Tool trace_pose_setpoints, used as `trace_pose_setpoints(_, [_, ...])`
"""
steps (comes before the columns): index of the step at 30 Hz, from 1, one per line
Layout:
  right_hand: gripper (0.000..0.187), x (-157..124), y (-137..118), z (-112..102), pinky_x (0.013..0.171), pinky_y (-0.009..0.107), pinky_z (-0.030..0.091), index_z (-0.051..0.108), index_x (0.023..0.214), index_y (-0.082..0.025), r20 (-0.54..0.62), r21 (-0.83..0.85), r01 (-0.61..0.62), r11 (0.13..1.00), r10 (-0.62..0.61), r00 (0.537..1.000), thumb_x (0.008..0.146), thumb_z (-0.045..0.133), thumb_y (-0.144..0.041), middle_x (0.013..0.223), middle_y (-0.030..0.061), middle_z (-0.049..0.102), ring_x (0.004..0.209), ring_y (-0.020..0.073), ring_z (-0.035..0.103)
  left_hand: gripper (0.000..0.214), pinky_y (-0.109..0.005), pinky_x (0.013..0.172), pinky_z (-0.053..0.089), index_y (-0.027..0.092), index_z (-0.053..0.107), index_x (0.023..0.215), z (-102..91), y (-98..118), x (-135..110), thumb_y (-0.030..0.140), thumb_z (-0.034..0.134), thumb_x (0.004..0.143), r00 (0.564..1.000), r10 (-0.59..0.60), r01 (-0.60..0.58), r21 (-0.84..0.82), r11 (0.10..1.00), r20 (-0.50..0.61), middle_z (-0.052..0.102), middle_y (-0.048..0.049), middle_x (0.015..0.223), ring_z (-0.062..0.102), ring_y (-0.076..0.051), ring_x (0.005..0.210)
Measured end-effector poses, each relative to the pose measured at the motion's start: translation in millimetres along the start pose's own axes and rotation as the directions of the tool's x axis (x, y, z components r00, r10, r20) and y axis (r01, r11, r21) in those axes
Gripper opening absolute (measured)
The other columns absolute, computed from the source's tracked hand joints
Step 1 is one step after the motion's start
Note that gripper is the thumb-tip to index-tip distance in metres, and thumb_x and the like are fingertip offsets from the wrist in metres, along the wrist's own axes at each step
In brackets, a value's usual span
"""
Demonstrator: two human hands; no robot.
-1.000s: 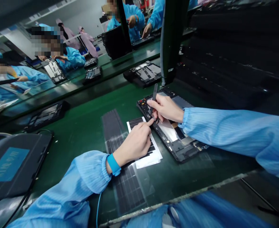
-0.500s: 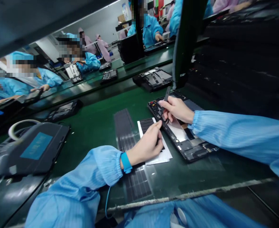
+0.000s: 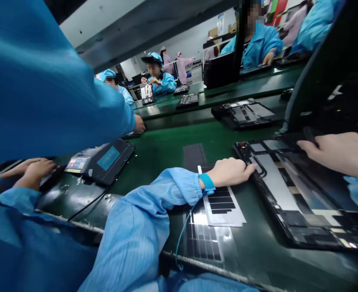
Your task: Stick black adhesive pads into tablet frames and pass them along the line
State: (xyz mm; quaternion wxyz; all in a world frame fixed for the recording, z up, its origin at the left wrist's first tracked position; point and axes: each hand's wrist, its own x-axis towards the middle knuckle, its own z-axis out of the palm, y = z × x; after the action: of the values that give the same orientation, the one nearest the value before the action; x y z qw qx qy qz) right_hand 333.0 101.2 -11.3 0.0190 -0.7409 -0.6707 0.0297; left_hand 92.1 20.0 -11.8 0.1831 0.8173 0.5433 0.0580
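My left hand (image 3: 229, 171), in a blue wristband, has curled fingers, and its fingertips meet the near left edge of an opened tablet (image 3: 276, 182). Silver panels, black strips and cables show inside the tablet, which lies flat on the green work surface. Over the tablet's right side is my right hand (image 3: 345, 152), smeared by motion. Its fingers are closed on dark tweezers (image 3: 309, 133), also blurred. Beneath my left wrist lies a white sheet of black adhesive strips (image 3: 223, 202). A clear-backed strip sheet (image 3: 205, 243) lies partly under it.
A co-worker's blue sleeve (image 3: 60, 93) crosses the upper left, its hand (image 3: 139, 123) at a dark device. More hands (image 3: 35, 168) work at far left. A black case with a blue label (image 3: 108, 158) and another opened device (image 3: 246, 113) lie beyond. A dark post (image 3: 309, 69) stands right.
The view has swung left and nearer. My right hand has lifted away from the tablet's upper left corner toward its right side. A co-worker's arm has come in from the left.
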Motion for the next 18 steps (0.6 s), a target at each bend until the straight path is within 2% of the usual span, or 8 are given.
trace_pose_setpoints(3, [0.039, -5, -6, 0, 0.059, 0.037, 0.035, 0.060, 0.068, -0.014, 0.025, 0.024, 0.008, 1.000, -0.009, 1.000, 0.083, 0.041, -0.043, 0.092, 0.0267, 0.060, 0.085, 0.0314, 0.060, 0.061, -0.040, 0.074, 0.047, 0.018, 0.037, 0.049, 4.1, 2, 6, 0.064, 0.023, 0.086, 0.998, 0.020, -0.014, -0.098, 0.995, 0.053, 0.058, -0.0096, 0.064, 0.062, -0.028, 0.082])
trace_pose_setpoints(5, [0.039, -10, -11, -6, 0.061, 0.037, 0.037, 0.056, 0.061, -0.014, 0.033, 0.054, -0.009, 0.999, 0.008, 0.999, 0.084, 0.042, -0.042, 0.090, 0.0266, 0.061, 0.084, 0.0298, 0.061, 0.060, -0.037, 0.071, 0.047, 0.018, 0.038, 0.049, 8.1, 5, 5, 0.066, 0.028, 0.084, 0.996, 0.025, -0.001, -0.274, 0.962, 0.083, 0.055, -0.0066, 0.056, 0.062, -0.023, 0.072])
trace_pose_setpoints(8, [0.038, -13, -12, -14, 0.065, 0.037, 0.039, 0.053, 0.056, -0.015, 0.044, 0.136, -0.027, 0.990, 0.021, 0.999, 0.084, 0.045, -0.040, 0.083, 0.0240, 0.062, 0.086, 0.0296, 0.059, 0.046, -0.028, 0.065, 0.048, 0.018, 0.042, 0.061, 10.0, 10, 4, 0.059, 0.042, 0.083, 1.000, -0.027, 0.031, -0.611, 0.791, 0.016, 0.052, -0.0006, 0.055, 0.058, -0.015, 0.062])
trace_pose_setpoints(10, [0.036, -15, -13, -16, 0.070, 0.038, 0.041, 0.053, 0.055, -0.015, 0.022, 0.365, -0.051, 0.929, 0.047, 0.999, 0.083, 0.048, -0.037, 0.077, 0.0213, 0.062, 0.084, 0.0276, 0.059, 0.035, -0.023, 0.060, 0.046, 0.019, 0.037, 0.067, 2.7, 11, 7, 0.048, 0.051, 0.082, 0.984, -0.135, 0.002, -0.762, 0.647, -0.112, 0.047, 0.0033, 0.058, 0.053, -0.011, 0.059])
trace_pose_setpoints(14, [0.031, -23, -21, -14, 0.066, 0.030, 0.046, 0.043, 0.060, -0.017, 0.020, 0.846, -0.078, 0.527, 0.116, 0.993, 0.088, 0.042, -0.028, 0.081, 0.0163, 0.064, 0.065, 0.0146, 0.061, 0.030, -0.020, 0.062, 0.044, 0.018, 0.033, 0.063, -38.4, -11, 18, 0.026, 0.056, 0.081, 0.885, -0.303, -0.173, -0.854, 0.491, -0.354, 0.038, 0.0047, 0.058, 0.047, -0.008, 0.059])
trace_pose_setpoints(15, [0.029, -25, -24, -13, 0.063, 0.028, 0.047, 0.044, 0.062, -0.017, 0.016, 0.859, -0.068, 0.507, 0.107, 0.994, 0.089, 0.040, -0.027, 0.080, 0.0148, 0.063, 0.059, 0.0123, 0.060, 0.027, -0.021, 0.064, 0.044, 0.017, 0.035, 0.063, -51.6, -22, 21, 0.023, 0.055, 0.081, 0.849, -0.340, -0.224, -0.858, 0.463, -0.405, 0.040, 0.0042, 0.060, 0.049, -0.008, 0.061])
trace_pose_setpoints(16, [0.028, -28, -27, -11, 0.063, 0.028, 0.046, 0.046, 0.065, -0.017, 0.006, 0.828, -0.050, 0.559, 0.079, 0.997, 0.090, 0.040, -0.028, 0.075, 0.0128, 0.063, 0.053, 0.0111, 0.057, 0.022, -0.022, 0.066, 0.045, 0.016, 0.039, 0.065, -64.5, -36, 24, 0.020, 0.051, 0.083, 0.808, -0.392, -0.259, -0.863, 0.434, -0.440, 0.043, 0.0033, 0.062, 0.051, -0.009, 0.064])
trace_pose_setpoints(18, [0.026, -31, -32, -5, 0.067, 0.029, 0.045, 0.049, 0.068, -0.016, -0.019, 0.664, 0.013, 0.748, -0.001, 1.000, 0.089, 0.041, -0.028, 0.067, 0.0097, 0.061, 0.052, 0.0120, 0.055, 0.014, -0.023, 0.069, 0.047, 0.014, 0.048, 0.072, -86.5, -66, 30, 0.017, 0.046, 0.085, 0.673, -0.544, -0.320, -0.860, 0.398, -0.502, 0.052, 0.0012, 0.069, 0.056, -0.010, 0.070])
